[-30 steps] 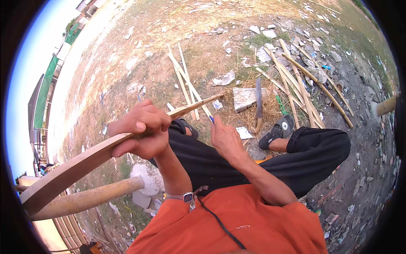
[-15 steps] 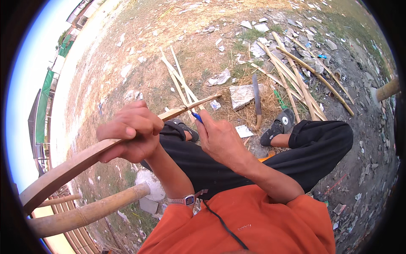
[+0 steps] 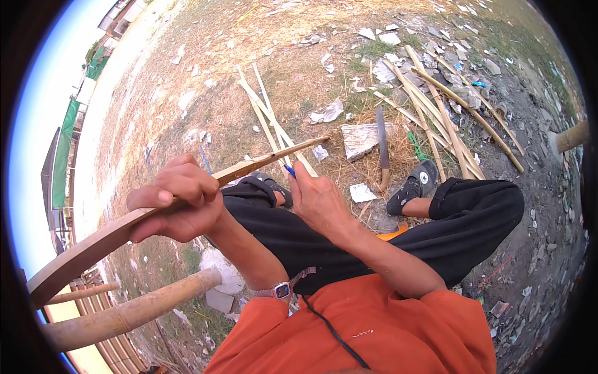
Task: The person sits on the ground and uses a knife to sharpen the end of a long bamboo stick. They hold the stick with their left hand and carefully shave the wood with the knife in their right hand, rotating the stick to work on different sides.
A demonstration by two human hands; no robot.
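A long bamboo strip [image 3: 249,166] runs slantwise from the lower left to a thin tip ahead of me, its far part pale and shaved along one side. My left hand [image 3: 177,199] is wrapped round the strip's middle. Close under the far part, my right hand [image 3: 321,202] is closed on a small blue-handled knife [image 3: 289,170]. Only a bit of the blue handle shows past my fingers; I cannot make out the blade, nor whether it touches the strip.
Pale bamboo strips [image 3: 268,112] lie crossed on the ground ahead, with another pile [image 3: 430,112] at the far right. A large knife [image 3: 382,149] leans by a pale block [image 3: 358,141]. Bamboo poles [image 3: 143,308] stand at the lower left. Litter is scattered on the ground.
My left hand has moved a little left and down along with the bamboo strip. The blue-handled knife, seen against the strip's edge before, now sits slightly below it.
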